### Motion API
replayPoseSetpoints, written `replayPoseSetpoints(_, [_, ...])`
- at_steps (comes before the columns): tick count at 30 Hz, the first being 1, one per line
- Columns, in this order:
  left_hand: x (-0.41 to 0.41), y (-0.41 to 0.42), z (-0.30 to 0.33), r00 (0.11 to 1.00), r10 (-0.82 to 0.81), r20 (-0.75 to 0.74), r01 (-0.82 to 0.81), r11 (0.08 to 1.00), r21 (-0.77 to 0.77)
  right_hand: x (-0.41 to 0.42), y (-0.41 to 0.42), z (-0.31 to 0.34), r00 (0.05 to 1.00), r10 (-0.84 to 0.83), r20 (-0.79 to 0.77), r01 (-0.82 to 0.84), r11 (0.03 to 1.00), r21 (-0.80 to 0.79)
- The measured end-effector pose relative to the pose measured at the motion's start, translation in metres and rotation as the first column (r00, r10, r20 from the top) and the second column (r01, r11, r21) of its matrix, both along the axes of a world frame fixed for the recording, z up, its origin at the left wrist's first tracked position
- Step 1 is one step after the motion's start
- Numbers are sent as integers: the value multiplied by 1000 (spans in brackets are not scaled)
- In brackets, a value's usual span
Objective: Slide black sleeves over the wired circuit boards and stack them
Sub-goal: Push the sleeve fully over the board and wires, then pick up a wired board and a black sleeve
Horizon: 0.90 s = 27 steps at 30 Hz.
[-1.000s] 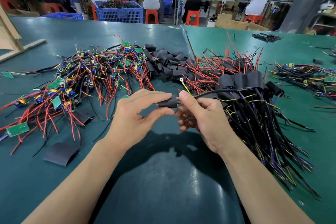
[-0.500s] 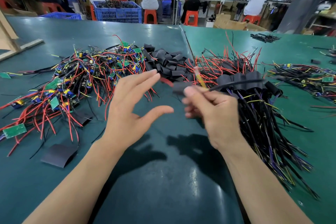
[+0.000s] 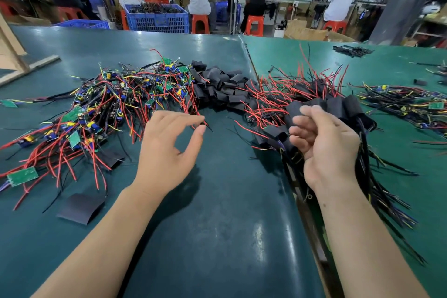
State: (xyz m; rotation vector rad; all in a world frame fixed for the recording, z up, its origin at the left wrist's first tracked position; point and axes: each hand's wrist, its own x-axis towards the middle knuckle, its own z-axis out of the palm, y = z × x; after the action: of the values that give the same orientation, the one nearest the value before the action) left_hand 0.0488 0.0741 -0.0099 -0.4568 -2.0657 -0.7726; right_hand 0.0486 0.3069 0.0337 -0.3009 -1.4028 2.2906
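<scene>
A tangle of green wired circuit boards [image 3: 96, 109] with red, black and yellow leads lies at the left of the green table [image 3: 217, 237]. Behind my hands sits a heap of loose black sleeves [image 3: 222, 87]. The stack of sleeved boards [image 3: 338, 106] spreads to the right, wires trailing toward me. My left hand [image 3: 169, 150] hovers by the tangle's near edge, thumb and forefinger apart around some wire ends, holding nothing. At the stack's near side, my right hand [image 3: 326, 150] has its fingers curled on a sleeved board [image 3: 294, 107].
Two flat black sleeves [image 3: 82, 208] [image 3: 111, 158] lie near the front left. Another bundle of wired boards [image 3: 411, 106] is at the far right. A wooden frame [image 3: 14, 55] stands at the left edge. Blue crates [image 3: 157, 19] and seated workers are beyond the table.
My left hand let go of the sleeve and moved left toward the wire tangle. My right hand carried the sleeved board rightward to the stack.
</scene>
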Motion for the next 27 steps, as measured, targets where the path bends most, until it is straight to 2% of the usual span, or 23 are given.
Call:
replayPoseSetpoints(3, [-7,-12,-7,944,272,189,-255,961,-110,2,-9,-5,999,27,-45,-19,986,165])
replayPoseSetpoints(5, [-12,-21,-11,821,433,372,-393,901,-182,4,-16,-9,995,60,-75,-36,959,281])
replayPoseSetpoints(8, [-15,-32,-14,644,521,560,-468,848,-250,7,-28,-17,988,141,-70,-99,902,421])
replayPoseSetpoints(10, [-17,-36,-15,618,538,574,-469,838,-281,8,-33,-22,981,187,-52,-135,851,508])
replayPoseSetpoints(15, [-21,-36,-14,654,537,533,-502,835,-225,9,-38,-29,970,243,-23,-180,777,603])
replayPoseSetpoints(19, [-20,-35,-11,786,367,497,-458,886,69,8,-37,-31,966,257,-17,-194,767,611])
replayPoseSetpoints(21, [-16,-28,-6,868,242,433,-362,906,221,8,-37,-33,959,282,-6,-216,750,625])
replayPoseSetpoints(23, [-12,-19,-1,922,33,385,-202,891,408,8,-39,-35,945,326,27,-268,725,634])
replayPoseSetpoints(25, [-5,-8,5,914,-235,330,9,826,563,9,-41,-35,903,417,105,-395,707,586])
replayPoseSetpoints(27, [1,1,6,859,-430,277,184,765,617,10,-44,-35,828,528,188,-542,672,505])
